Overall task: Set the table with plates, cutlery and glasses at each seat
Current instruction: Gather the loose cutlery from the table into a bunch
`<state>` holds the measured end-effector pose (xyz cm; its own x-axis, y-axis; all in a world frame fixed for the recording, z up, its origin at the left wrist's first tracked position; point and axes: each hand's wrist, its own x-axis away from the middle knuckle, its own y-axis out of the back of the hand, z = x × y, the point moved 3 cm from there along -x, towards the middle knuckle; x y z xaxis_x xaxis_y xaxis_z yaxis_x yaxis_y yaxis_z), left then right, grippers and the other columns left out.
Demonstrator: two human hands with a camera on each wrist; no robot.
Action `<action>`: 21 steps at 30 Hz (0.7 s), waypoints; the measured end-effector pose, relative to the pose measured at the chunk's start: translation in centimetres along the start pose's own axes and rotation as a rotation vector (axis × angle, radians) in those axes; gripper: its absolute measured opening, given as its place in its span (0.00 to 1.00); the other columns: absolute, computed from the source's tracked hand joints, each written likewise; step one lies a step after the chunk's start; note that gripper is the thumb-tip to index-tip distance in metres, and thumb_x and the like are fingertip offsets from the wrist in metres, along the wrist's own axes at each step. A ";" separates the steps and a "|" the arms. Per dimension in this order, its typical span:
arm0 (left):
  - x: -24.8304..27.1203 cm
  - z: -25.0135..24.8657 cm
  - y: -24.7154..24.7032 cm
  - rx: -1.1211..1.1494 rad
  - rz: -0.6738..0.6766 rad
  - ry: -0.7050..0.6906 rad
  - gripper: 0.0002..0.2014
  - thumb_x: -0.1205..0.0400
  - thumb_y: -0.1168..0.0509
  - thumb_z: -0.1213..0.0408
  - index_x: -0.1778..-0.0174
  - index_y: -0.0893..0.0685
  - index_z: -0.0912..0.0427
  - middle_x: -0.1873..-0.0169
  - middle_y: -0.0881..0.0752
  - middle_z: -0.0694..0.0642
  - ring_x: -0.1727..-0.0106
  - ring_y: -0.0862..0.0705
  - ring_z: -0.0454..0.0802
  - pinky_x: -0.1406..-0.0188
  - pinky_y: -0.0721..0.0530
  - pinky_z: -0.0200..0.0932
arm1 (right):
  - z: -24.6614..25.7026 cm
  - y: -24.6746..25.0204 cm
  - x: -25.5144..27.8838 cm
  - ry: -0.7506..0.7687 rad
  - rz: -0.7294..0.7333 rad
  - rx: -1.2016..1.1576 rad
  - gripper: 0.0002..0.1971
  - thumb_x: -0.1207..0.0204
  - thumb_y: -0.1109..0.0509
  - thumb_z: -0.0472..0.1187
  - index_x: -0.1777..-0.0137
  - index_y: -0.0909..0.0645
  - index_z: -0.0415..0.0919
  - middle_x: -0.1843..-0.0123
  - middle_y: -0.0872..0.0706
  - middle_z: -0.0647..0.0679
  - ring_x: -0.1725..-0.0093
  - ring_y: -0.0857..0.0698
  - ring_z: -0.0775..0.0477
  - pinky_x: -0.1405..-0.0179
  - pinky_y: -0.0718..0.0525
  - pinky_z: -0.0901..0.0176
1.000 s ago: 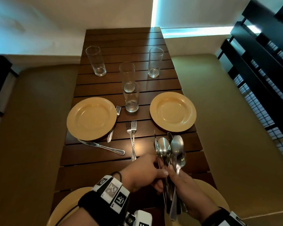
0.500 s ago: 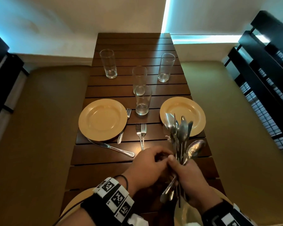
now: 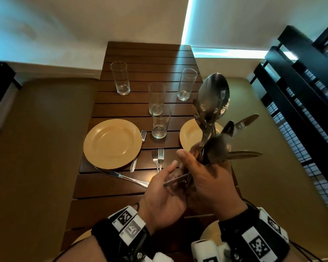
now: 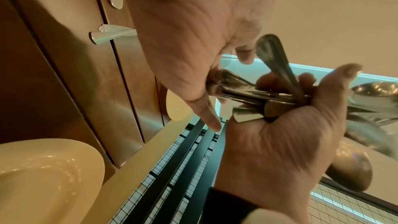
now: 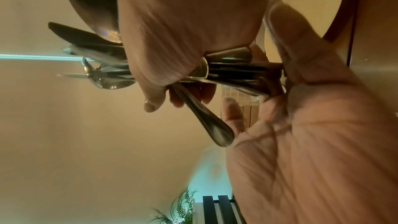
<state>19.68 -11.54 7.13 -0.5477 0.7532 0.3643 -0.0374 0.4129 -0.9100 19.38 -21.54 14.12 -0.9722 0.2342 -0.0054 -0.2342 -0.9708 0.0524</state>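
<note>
My right hand (image 3: 203,174) grips a bundle of spoons and knives (image 3: 212,118) upright above the wooden table (image 3: 112,188), bowls and blades fanned out at the top. In the right wrist view the cutlery bundle (image 5: 237,72) runs through that fist. My left hand (image 3: 165,191) cups the handle ends from the left, thumb out; one handle (image 4: 277,67) sticks out of the bunch. Two yellow plates (image 3: 112,143) (image 3: 189,135) lie mid-table. Several empty glasses stand beyond, the nearest (image 3: 160,121) between the plates. Two forks (image 3: 158,157), a third fork (image 3: 138,150) and a knife (image 3: 121,175) lie by the left plate.
Two more yellow plates sit at the near edge, one left (image 3: 81,239) and one right (image 3: 208,235), largely hidden by my wrists. Padded benches (image 3: 36,148) flank the table on both sides. A black slatted railing (image 3: 301,91) stands at the right.
Both hands have lifted the cutlery bundle up and toward the camera. It now stands steeper, and its spoons and knives have spread apart at the top.
</note>
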 end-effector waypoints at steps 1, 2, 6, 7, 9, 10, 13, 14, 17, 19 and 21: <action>0.1 -0.2 0.1 0.013 -0.001 0.002 0.29 0.12 0.43 0.48 0.21 0.22 0.64 0.33 0.16 0.71 0.39 0.12 0.65 0.37 0.15 0.59 | -0.1 0.0 0.0 -0.033 -0.003 -0.038 0.04 0.35 0.23 0.53 0.64 0.11 0.56 0.66 0.10 0.50 0.62 0.10 0.55 0.55 0.13 0.57; 0.1 -0.2 0.3 0.015 0.003 0.008 0.30 0.13 0.42 0.47 0.21 0.22 0.64 0.31 0.18 0.71 0.38 0.13 0.65 0.34 0.18 0.59 | -0.4 0.1 -0.1 -0.058 -0.002 -0.069 0.06 0.34 0.23 0.52 0.59 0.12 0.54 0.65 0.10 0.51 0.62 0.10 0.54 0.56 0.11 0.54; 0.0 0.0 0.6 -0.007 -0.056 0.004 0.33 0.14 0.41 0.45 0.23 0.21 0.69 0.28 0.20 0.71 0.32 0.18 0.66 0.27 0.24 0.59 | 0.0 0.4 0.1 -0.005 -0.007 0.007 0.16 0.30 0.26 0.47 0.48 0.16 0.37 0.63 0.10 0.64 0.60 0.11 0.67 0.58 0.17 0.78; -0.1 0.0 0.5 -0.026 -0.067 -0.008 0.30 0.13 0.42 0.45 0.26 0.17 0.67 0.29 0.18 0.70 0.31 0.18 0.65 0.28 0.24 0.59 | 0.1 0.5 0.2 -0.013 -0.013 -0.007 0.13 0.31 0.26 0.46 0.50 0.16 0.40 0.62 0.10 0.68 0.59 0.12 0.69 0.60 0.19 0.81; -0.3 -0.1 0.1 -0.048 -0.086 -0.035 0.25 0.12 0.44 0.48 0.35 0.09 0.61 0.36 0.12 0.67 0.37 0.13 0.61 0.35 0.20 0.56 | 0.7 0.2 0.4 -0.061 -0.001 -0.054 0.11 0.34 0.26 0.47 0.54 0.15 0.45 0.63 0.09 0.65 0.59 0.11 0.68 0.63 0.18 0.79; -0.4 -0.1 0.0 -0.065 -0.094 -0.040 0.23 0.13 0.42 0.49 0.38 0.08 0.60 0.39 0.11 0.65 0.42 0.11 0.59 0.39 0.18 0.55 | 0.5 0.2 0.7 -0.077 -0.002 -0.090 0.11 0.35 0.25 0.48 0.54 0.13 0.44 0.62 0.07 0.60 0.58 0.09 0.65 0.62 0.15 0.75; -0.6 -0.1 0.1 -0.089 -0.116 -0.016 0.24 0.15 0.38 0.51 0.31 0.13 0.65 0.36 0.13 0.67 0.41 0.10 0.59 0.40 0.15 0.54 | 0.3 -0.5 0.9 -0.126 -0.039 -0.191 0.19 0.41 0.17 0.58 0.57 0.08 0.46 0.56 0.06 0.48 0.50 0.08 0.52 0.46 0.10 0.52; -0.6 -0.1 0.2 -0.090 -0.126 -0.009 0.24 0.14 0.39 0.52 0.31 0.14 0.67 0.36 0.12 0.67 0.41 0.10 0.59 0.42 0.12 0.53 | 0.0 -0.5 1.0 -0.137 -0.031 -0.181 0.19 0.43 0.16 0.60 0.59 0.08 0.48 0.54 0.07 0.46 0.48 0.09 0.50 0.41 0.12 0.46; -0.7 0.3 0.5 -0.079 -0.103 0.033 0.23 0.11 0.44 0.53 0.34 0.12 0.65 0.42 0.10 0.65 0.47 0.08 0.58 0.51 0.09 0.50 | -0.5 -1.2 1.2 -0.223 0.048 -0.104 0.06 0.33 0.21 0.49 0.59 0.10 0.49 0.56 0.10 0.52 0.48 0.11 0.41 0.35 0.17 0.33; -0.8 0.5 0.8 -0.089 -0.135 0.048 0.22 0.12 0.43 0.55 0.34 0.12 0.65 0.38 0.12 0.66 0.44 0.11 0.58 0.44 0.14 0.52 | -0.3 -1.1 0.5 -0.223 0.036 -0.165 0.18 0.37 0.16 0.41 0.47 0.14 0.47 0.56 0.08 0.48 0.53 0.08 0.38 0.45 0.10 0.42; -0.6 0.7 0.9 -0.141 -0.142 0.091 0.25 0.13 0.42 0.55 0.26 0.18 0.66 0.28 0.20 0.68 0.32 0.20 0.64 0.27 0.25 0.64 | -0.6 -0.8 0.7 -0.129 0.044 0.008 0.28 0.40 0.15 0.46 0.40 0.20 0.49 0.60 0.07 0.44 0.62 0.07 0.38 0.62 0.08 0.48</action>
<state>19.35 -12.00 5.95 -0.4677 0.7224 0.5093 0.0116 0.5811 -0.8137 18.88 -20.68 13.45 -0.9724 0.1966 0.1259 -0.1907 -0.9800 0.0577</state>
